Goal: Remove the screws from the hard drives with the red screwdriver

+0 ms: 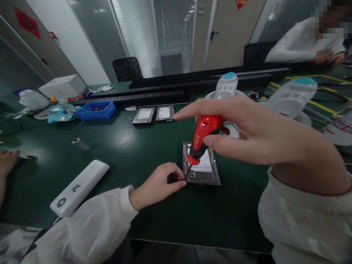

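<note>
A hard drive point(205, 176) lies flat on the green table, its label facing up. My right hand point(255, 132) is closed around the red and black handle of a screwdriver point(204, 137), index finger stretched out past it. The screwdriver leans, and its shaft runs down to the drive's near left corner. At that same corner, my left hand point(162, 181) has thumb and fingertips pinched together, close to the screwdriver tip. Whatever is between those fingertips is too small to make out. Two more hard drives, one on the left point(144, 115) and one on the right point(165, 113), lie farther back.
A white power bank point(79, 187) and a small metal cylinder point(81, 144) lie to the left. Behind them is a blue tray point(96, 110). White fans point(291, 95) stand beyond my right hand. Another person's hand point(8, 161) rests at far left; a person point(302, 46) sits at back right.
</note>
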Action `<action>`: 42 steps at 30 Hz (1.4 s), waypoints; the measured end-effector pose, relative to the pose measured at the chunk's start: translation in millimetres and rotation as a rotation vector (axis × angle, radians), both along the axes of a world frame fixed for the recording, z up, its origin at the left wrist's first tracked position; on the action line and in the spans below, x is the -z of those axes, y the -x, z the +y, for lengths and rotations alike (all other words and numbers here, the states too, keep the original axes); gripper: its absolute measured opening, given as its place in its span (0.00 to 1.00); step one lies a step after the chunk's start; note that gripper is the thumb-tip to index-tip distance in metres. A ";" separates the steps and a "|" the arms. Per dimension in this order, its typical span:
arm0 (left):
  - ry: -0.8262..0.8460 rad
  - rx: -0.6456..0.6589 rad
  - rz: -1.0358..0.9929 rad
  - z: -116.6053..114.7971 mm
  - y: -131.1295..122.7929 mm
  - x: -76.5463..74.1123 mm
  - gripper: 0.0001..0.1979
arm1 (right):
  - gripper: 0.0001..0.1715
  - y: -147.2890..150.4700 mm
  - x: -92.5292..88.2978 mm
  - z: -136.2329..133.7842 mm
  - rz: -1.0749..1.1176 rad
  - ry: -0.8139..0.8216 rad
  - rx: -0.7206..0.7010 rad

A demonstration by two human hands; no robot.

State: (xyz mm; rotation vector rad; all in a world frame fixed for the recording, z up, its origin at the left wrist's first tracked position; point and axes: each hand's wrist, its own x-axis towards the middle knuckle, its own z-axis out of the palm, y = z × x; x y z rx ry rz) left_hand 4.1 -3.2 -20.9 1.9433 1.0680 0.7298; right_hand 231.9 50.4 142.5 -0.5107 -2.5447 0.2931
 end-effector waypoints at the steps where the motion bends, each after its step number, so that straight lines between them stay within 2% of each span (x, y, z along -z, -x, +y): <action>1: -0.003 -0.002 0.000 0.0 -0.3 -0.2 0.06 | 0.22 -0.4 -0.4 -0.3 0.001 -0.002 0.014; 5: -0.019 -0.005 -0.003 0.0 -0.5 -0.5 0.06 | 0.21 0.9 0.6 -0.2 0.031 0.020 0.108; 9: -0.016 0.003 0.005 0.4 -0.1 0.1 0.05 | 0.16 0.9 1.1 0.1 0.032 0.048 0.044; 13: -0.025 0.007 -0.002 0.5 -0.1 1.5 0.05 | 0.20 -0.1 1.3 1.7 0.009 0.045 -0.019; 17: -0.031 0.005 -0.017 0.8 -0.2 2.7 0.05 | 0.23 0.8 2.8 3.7 0.003 0.039 0.012; 23: 0.003 0.010 -0.047 1.6 0.1 2.7 0.05 | 0.19 0.3 0.1 0.5 0.006 0.093 0.000; 29: 0.012 0.005 -0.044 1.9 -0.1 3.3 0.04 | 0.18 1.2 0.5 0.6 -0.003 0.038 0.060; 32: 0.016 0.001 -0.035 2.0 -0.1 3.9 0.04 | 0.14 1.4 1.9 0.9 0.022 0.020 0.075; 36: 0.031 -0.001 -0.026 1.9 0.1 3.7 0.04 | 0.18 0.0 0.9 -0.5 -0.010 0.055 0.016; 42: 0.043 0.013 -0.057 1.4 0.6 2.0 0.03 | 0.13 0.7 1.0 -0.9 0.015 0.046 0.067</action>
